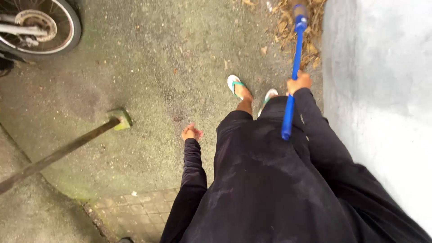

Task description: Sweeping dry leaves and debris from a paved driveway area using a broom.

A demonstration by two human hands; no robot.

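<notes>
One tool is in hand here: a blue-handled broom (293, 67), which I read as a long, rigid pole running from near my right hip up toward the heap of dry leaves (300, 31) at the foot of the pale wall (378, 90). My right hand (299, 83) grips the pole roughly at mid-length, fingers wrapped tight around it; the free end of the handle projects back past the wrist, over the black garment. The head of the broom sits among the leaves and is partly hidden, so I cannot tell its bristle type. I judge the handle to be light, stiff and smooth, likely plastic or coated metal, hence somewhat slippery on damp skin; a mid-shaft hold gives fair balance, and a second hold nearer the free end would add leverage. My left hand (191, 132) hangs empty beside my leg, fingers loosely curled, touching nothing. On the mottled concrete ground (148, 54), a dark pole with a greenish block foot (119, 119) leans in from the left, and a motorcycle wheel (38, 27) stands well apart at the upper left.
</notes>
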